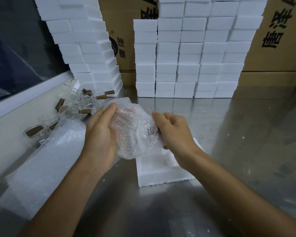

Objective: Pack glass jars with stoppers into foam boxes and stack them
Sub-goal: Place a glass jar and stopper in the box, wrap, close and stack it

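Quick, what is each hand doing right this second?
Left hand: holds the bubble-wrap bundle, fingers curled round it.
Right hand: pinches the same bundle's other side.

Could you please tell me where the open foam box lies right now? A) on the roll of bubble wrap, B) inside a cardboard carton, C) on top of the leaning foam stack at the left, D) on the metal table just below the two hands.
D: the open foam box lies flat on the metal table, right under the left hand and right hand, which hold a bubble-wrapped bundle.
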Demonstrator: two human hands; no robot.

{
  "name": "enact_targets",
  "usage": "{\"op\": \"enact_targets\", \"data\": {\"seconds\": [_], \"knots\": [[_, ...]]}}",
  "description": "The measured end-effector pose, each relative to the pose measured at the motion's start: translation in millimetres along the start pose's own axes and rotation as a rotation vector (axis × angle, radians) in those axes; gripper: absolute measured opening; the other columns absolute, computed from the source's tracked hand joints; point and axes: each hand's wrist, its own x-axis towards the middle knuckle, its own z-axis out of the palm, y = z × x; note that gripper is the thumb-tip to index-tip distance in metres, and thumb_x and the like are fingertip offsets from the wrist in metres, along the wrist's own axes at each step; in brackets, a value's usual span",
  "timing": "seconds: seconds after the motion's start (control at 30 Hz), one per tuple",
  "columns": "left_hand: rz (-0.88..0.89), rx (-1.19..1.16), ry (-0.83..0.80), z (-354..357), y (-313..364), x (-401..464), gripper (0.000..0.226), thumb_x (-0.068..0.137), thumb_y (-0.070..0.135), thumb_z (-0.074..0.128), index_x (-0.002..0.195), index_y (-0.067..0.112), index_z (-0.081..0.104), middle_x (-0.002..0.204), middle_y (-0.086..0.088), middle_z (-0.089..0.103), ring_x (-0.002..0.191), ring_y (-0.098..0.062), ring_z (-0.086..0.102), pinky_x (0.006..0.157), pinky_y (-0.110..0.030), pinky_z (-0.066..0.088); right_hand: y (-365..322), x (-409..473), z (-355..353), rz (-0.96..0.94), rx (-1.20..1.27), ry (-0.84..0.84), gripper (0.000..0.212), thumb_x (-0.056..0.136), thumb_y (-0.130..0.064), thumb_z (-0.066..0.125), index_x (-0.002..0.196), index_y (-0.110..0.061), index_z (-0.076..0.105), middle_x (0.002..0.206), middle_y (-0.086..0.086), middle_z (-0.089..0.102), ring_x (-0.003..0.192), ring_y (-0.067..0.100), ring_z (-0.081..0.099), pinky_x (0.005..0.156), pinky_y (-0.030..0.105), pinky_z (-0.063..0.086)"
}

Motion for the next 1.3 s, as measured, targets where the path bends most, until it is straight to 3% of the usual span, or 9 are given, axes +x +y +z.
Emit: {"op": "enact_targets", "data": {"seconds": [0.1,0.23,0.47,0.63,0.7,0.8,1.03,1.17,1.3], "knots": [[0.015,0.082,-0.026,-7.7,5.3,7.0,0.015,0.097,0.014,0.055,0.094,0.011,0.07,0.085,0.0,0.071,0.082,-0.013,0.068,0.076,-0.028,0.054,-1.4,5.3,-8.5,-0.085,-0.039,0.0,0.041,0.093,-0.036,0.057,0.057,-0.018,0.048,0.052,-0.009,0.049,0.051,0.008,0.043,0.051,0.023,0.036],[-0.016,0.106,-0.051,-17.1,9.3,13.6,0.02,0.094,0.0,0.053,0.079,0.009,0.061,0.066,0.0,0.064,0.057,-0.01,0.06,0.048,-0.02,0.047,-3.9,10.0,-19.5,-0.285,-0.166,-0.011,0.037,0.095,-0.027,0.058,0.062,-0.012,0.054,0.051,-0.013,0.061,0.046,-0.002,0.052,0.049,0.01,0.037],[-0.021,0.051,-0.107,-18.7,9.3,12.7,0.034,0.083,-0.014,0.055,0.072,0.009,0.076,0.081,-0.007,0.075,0.077,-0.018,0.074,0.067,-0.021,0.058,-2.0,10.9,-21.1,-0.402,-0.255,0.053,0.033,0.096,-0.028,0.056,0.066,-0.014,0.054,0.056,-0.013,0.066,0.056,-0.003,0.063,0.052,0.009,0.041],[0.284,0.575,-0.225,-8.1,-2.5,-0.2,0.028,0.081,0.005,0.072,0.075,0.031,0.081,0.083,0.006,0.077,0.082,-0.006,0.071,0.076,-0.02,0.056,-1.9,10.1,-20.0,-0.42,-0.25,0.151,0.032,0.095,-0.029,0.057,0.067,-0.014,0.054,0.059,-0.009,0.067,0.057,0.006,0.063,0.056,0.023,0.05],[0.34,0.689,-0.34,-2.9,-7.0,-6.2,0.015,0.082,0.026,0.067,0.078,0.021,0.08,0.078,0.001,0.075,0.079,-0.015,0.07,0.075,-0.034,0.057,-3.1,7.9,-18.0,-0.434,-0.245,0.177,0.033,0.096,-0.03,0.057,0.067,-0.014,0.052,0.058,-0.005,0.065,0.057,0.012,0.062,0.059,0.034,0.051],[0.394,0.776,-0.552,1.9,-11.4,-13.9,0.047,0.089,0.045,0.055,0.076,0.002,0.069,0.068,-0.011,0.062,0.067,-0.027,0.06,0.065,-0.042,0.048,-6.1,4.7,-16.2,-0.489,-0.222,0.232,0.035,0.098,-0.028,0.056,0.068,-0.013,0.048,0.056,0.0,0.059,0.054,0.015,0.057,0.058,0.04,0.048],[0.379,0.868,-0.566,7.0,-20.0,-20.7,0.025,0.089,0.037,0.062,0.103,0.017,0.065,0.089,0.001,0.069,0.088,-0.023,0.065,0.079,-0.048,0.053,-12.6,-1.6,-10.1,-0.593,-0.159,0.288,0.036,0.097,-0.024,0.056,0.068,-0.006,0.044,0.055,0.009,0.05,0.052,0.028,0.051,0.052,0.043,0.043],[0.385,0.733,-0.462,12.7,-21.7,-24.4,0.035,0.085,0.035,0.068,0.115,0.02,0.057,0.101,0.013,0.071,0.095,-0.009,0.069,0.08,-0.026,0.056,-15.4,0.8,-13.8,-0.592,-0.071,0.342,0.034,0.098,-0.019,0.055,0.067,-0.011,0.044,0.052,-0.003,0.049,0.049,0.009,0.056,0.049,0.027,0.043],[0.417,0.81,-0.511,14.8,-18.4,-26.2,0.02,0.088,0.038,0.063,0.1,0.022,0.069,0.085,0.012,0.067,0.082,-0.012,0.066,0.069,-0.026,0.051,-17.5,-2.3,-10.1,-0.621,-0.075,0.37,0.034,0.098,-0.019,0.054,0.066,-0.021,0.041,0.054,-0.007,0.043,0.05,0.013,0.048,0.051,0.036,0.042]]}}
